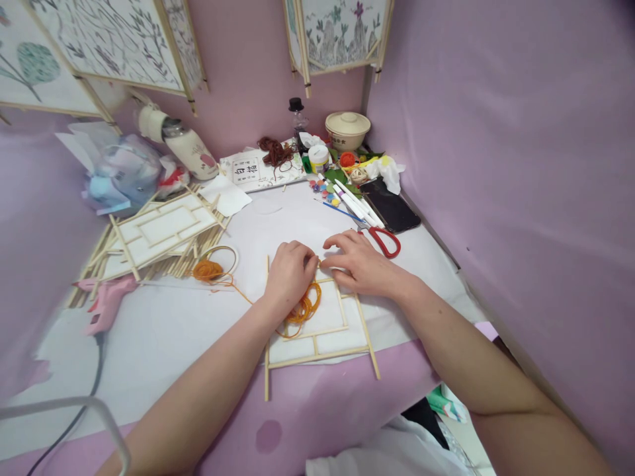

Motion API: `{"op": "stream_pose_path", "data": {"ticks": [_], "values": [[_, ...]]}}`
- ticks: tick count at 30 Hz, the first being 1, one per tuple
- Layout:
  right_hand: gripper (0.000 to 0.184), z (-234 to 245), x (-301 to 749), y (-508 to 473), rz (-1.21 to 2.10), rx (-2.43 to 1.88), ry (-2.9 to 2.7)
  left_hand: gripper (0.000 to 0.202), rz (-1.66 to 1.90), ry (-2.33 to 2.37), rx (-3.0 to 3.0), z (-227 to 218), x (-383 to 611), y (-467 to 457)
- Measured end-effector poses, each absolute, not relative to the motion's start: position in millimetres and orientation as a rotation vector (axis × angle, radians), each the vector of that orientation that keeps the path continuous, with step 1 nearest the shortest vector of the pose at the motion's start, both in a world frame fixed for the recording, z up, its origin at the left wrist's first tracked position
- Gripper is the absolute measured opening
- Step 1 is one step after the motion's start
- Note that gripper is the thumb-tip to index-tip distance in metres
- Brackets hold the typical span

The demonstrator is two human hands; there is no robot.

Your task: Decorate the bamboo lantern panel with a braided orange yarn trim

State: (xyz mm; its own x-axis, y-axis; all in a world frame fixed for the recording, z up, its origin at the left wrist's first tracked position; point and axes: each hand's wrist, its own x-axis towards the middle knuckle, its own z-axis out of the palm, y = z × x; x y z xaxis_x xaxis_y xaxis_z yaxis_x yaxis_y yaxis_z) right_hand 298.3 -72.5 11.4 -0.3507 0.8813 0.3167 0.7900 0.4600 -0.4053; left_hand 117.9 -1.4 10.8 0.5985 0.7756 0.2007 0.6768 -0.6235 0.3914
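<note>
A wooden lattice panel [327, 337] backed with white paper lies on the white sheet in front of me. My left hand [288, 272] rests on its upper left part with fingers curled closed, over a loose bundle of orange cord [303, 309]. My right hand [360, 263] lies over the panel's top edge, fingertips pressed together toward the left hand, where they seem to pinch the cord. What sits between the fingertips is too small to make out. More orange cord [208, 270] trails off to the left.
Red-handled scissors [383, 239], pens, a black phone [391, 206] and coloured beads lie behind the hands. A stack of wooden panels [159, 235] and a pink glue gun [104, 307] are at left. A lidded bowl [347, 129], jars and clutter fill the back corner.
</note>
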Motion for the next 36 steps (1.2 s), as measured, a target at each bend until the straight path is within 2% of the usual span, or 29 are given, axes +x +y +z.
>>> {"op": "stream_pose_path", "data": {"ticks": [8, 15, 20, 25, 30, 36], "values": [[0.036, 10.2, 297.7, -71.9, 0.255, -1.398, -2.232, 0.016, 0.513, 1.184, 2.568, 9.6, 116.7, -1.1], [0.027, 10.9, 298.4, -72.1, 0.268, -1.376, -2.228, 0.015, 0.531, 1.169, 2.568, 9.8, 115.5, -1.4], [0.032, 9.5, 299.9, -71.5, 0.262, -1.376, -2.202, 0.016, 0.527, 1.174, 2.565, 10.2, 115.1, -1.7], [0.027, 8.9, 300.0, -71.2, 0.262, -1.363, -2.222, 0.015, 0.528, 1.177, 2.561, 10.4, 115.4, -1.5], [0.033, 9.6, 299.7, -71.3, 0.27, -1.362, -2.197, 0.015, 0.516, 1.185, 2.56, 10.5, 115.7, -1.8], [0.029, 8.6, 300.6, -70.8, 0.259, -1.347, -2.187, 0.014, 0.509, 1.17, 2.571, 13.1, 115.7, -4.9]]}}
